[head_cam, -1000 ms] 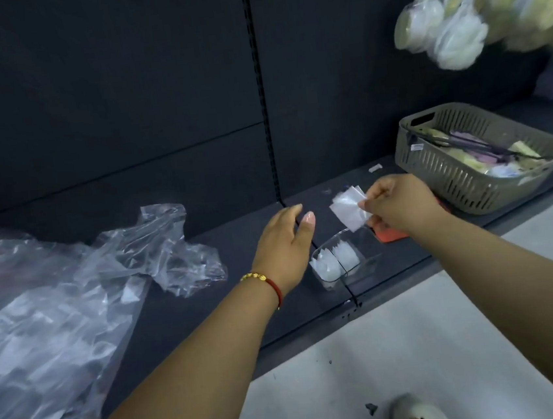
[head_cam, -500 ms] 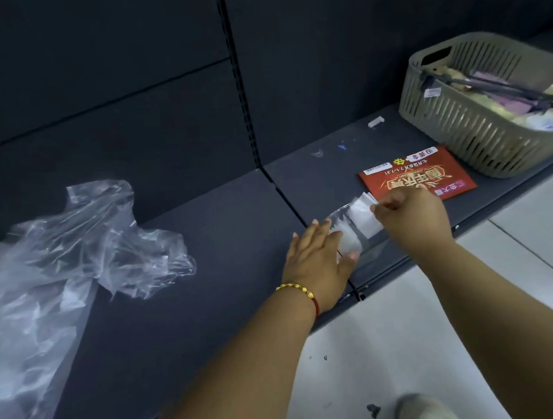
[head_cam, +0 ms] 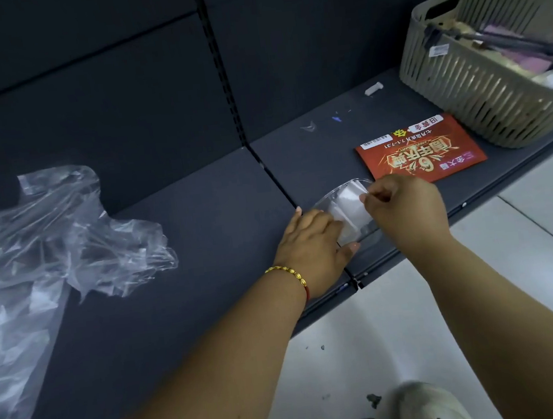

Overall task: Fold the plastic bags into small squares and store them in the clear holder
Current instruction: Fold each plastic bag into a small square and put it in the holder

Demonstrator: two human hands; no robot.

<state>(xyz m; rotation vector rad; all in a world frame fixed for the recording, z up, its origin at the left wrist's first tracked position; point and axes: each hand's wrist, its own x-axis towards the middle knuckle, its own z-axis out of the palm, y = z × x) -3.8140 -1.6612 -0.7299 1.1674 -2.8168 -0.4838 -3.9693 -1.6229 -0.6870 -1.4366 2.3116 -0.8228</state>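
Note:
A small clear holder (head_cam: 338,196) stands near the front edge of the dark shelf (head_cam: 201,224). My left hand (head_cam: 309,240), with a gold bead bracelet on the wrist, grips the holder's left side, thumb at its front. My right hand (head_cam: 404,209) pinches a folded white plastic square (head_cam: 348,208) and holds it inside the holder's opening. Other folded squares in the holder are mostly hidden by my hands. A heap of crumpled clear plastic bags (head_cam: 43,240) lies on the shelf at the left.
A red printed flyer (head_cam: 422,153) lies flat just behind the holder. A beige slatted basket (head_cam: 480,85) with mixed items stands at the right end of the shelf. A white tiled floor (head_cam: 384,334) and a light shoe (head_cam: 429,408) are below.
The view has tilted down. My right hand has brought the folded square from above down into the holder, and my left hand has closed round the holder's side.

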